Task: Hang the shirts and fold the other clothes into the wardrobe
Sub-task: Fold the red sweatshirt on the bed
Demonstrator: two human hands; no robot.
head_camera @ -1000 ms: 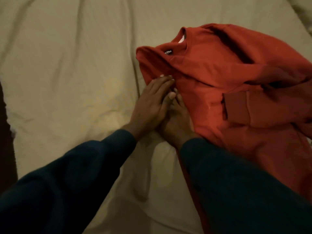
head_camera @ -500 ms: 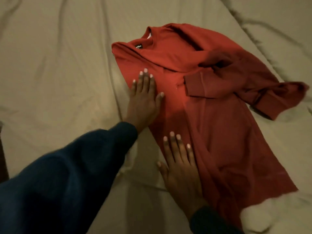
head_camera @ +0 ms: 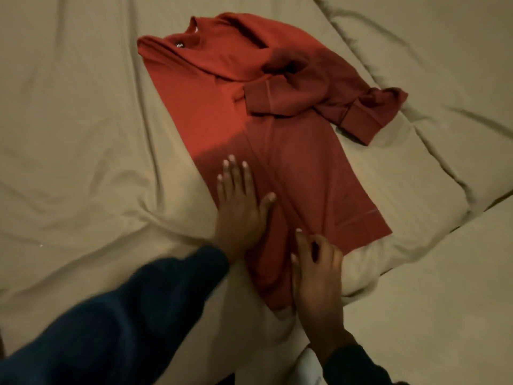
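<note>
Red sweatshirt [head_camera: 291, 168] lies half-folded on the bed [head_camera: 83, 134], sleeves bunched. Left hand [head_camera: 238, 207] presses flat; right hand [head_camera: 316, 270], fingers curled, seems to pinch the hem. A tug could drag the soft fold askew.

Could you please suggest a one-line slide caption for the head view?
Left hand flat on a red long-sleeved sweatshirt spread over a beige bedsheet; right hand at its hem.

We count one red sweatshirt [head_camera: 249, 118] with its two sleeve cuffs showing, one beige bedsheet [head_camera: 83, 134] beneath it, and two hands, the left hand [head_camera: 238, 209] and the right hand [head_camera: 316, 276], each coming out of one dark blue sleeve.
</note>
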